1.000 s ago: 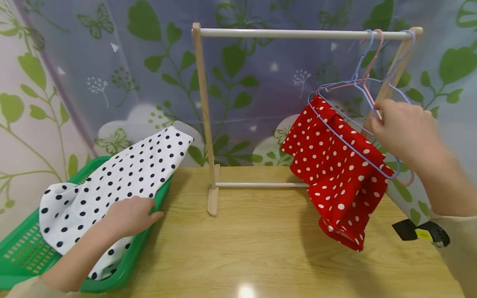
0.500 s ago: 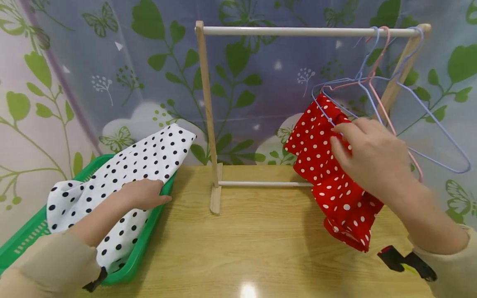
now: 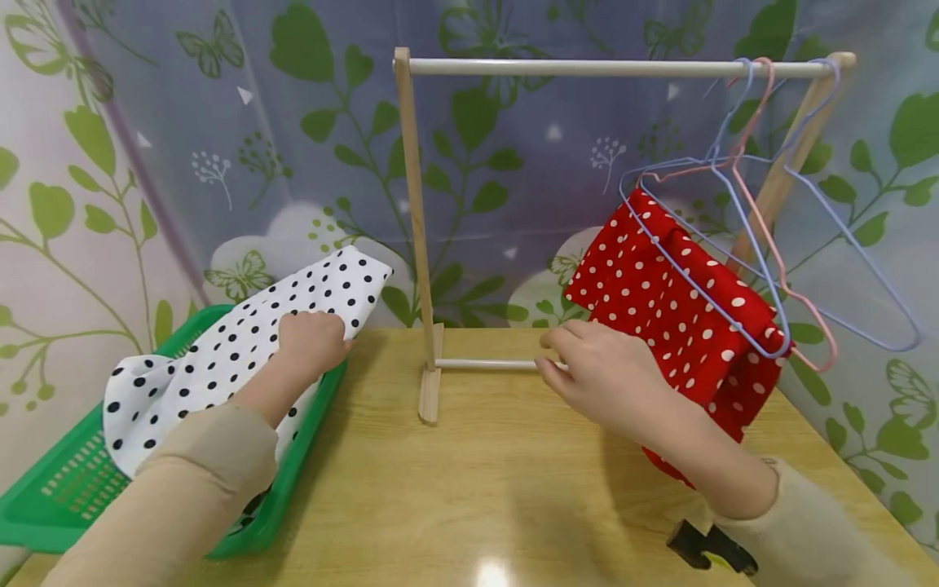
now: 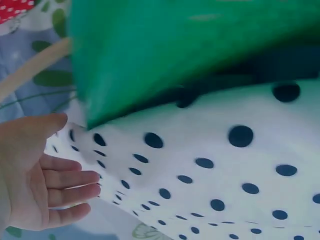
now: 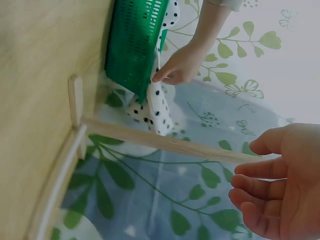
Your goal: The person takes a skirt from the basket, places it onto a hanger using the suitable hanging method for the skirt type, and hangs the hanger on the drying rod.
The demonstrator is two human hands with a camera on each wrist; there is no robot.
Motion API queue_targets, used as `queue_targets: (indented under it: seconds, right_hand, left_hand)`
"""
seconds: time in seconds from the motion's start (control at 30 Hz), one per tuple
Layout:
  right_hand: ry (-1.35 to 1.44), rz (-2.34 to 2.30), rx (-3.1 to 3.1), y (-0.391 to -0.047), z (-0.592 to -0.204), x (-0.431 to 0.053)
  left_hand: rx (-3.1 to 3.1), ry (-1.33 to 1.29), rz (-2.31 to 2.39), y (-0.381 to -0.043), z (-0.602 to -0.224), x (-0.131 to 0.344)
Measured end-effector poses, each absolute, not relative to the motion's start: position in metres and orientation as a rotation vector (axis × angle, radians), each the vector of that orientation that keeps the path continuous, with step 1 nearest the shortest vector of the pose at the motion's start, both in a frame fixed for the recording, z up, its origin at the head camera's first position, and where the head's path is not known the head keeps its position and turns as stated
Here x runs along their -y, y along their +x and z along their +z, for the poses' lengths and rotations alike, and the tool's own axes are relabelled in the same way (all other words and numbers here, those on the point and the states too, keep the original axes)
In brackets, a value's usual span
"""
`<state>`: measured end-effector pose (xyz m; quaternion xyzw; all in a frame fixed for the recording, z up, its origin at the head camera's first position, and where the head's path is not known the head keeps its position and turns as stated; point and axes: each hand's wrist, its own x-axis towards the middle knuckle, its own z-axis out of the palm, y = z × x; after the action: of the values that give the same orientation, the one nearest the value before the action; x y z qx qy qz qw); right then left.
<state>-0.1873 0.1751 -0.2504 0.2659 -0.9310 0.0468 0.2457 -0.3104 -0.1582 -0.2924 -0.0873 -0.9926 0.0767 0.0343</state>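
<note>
My left hand [image 3: 314, 341] is over the white cloth with black dots [image 3: 235, 350], which lies in the green basket [image 3: 282, 481] with one corner raised past the rim. In the left wrist view, loosely bent fingers [image 4: 75, 196] overlap the cloth's edge with nothing gripped. My right hand [image 3: 605, 371] is in front of the red cloth with white dots [image 3: 616, 273], fingers relaxed and holding nothing. That red cloth hangs folded over the lower bar of a blue hanger [image 3: 787, 330] on the rack's right side, its lower part hidden by my right forearm.
A small rack with wooden posts [image 3: 414, 187] and a white top rail [image 3: 572, 68] stands on the wooden table [image 3: 411, 505]. A pink hanger [image 3: 830, 338] and a second blue hanger [image 3: 915, 330] hang at its right end. Leaf-patterned fabric [image 3: 308, 163] forms the backdrop.
My right hand has let go of the hangers and moved left across the front of the red cloth. My left hand has moved up and forward over the white cloth toward its raised corner.
</note>
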Motion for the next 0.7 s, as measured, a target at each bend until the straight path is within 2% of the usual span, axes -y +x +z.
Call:
queue_targets:
  seconds: [0.43, 0.7]
  right_hand:
    - [0.639, 0.353, 2.777, -0.223, -0.292, -0.164]
    - [0.635, 0.512, 2.912, -0.245, -0.318, -0.155]
  left_hand:
    - [2.944, -0.292, 0.225, -0.318, -0.314, 0.167]
    - [2.986, -0.143, -0.146, -0.312, -0.3, 0.183]
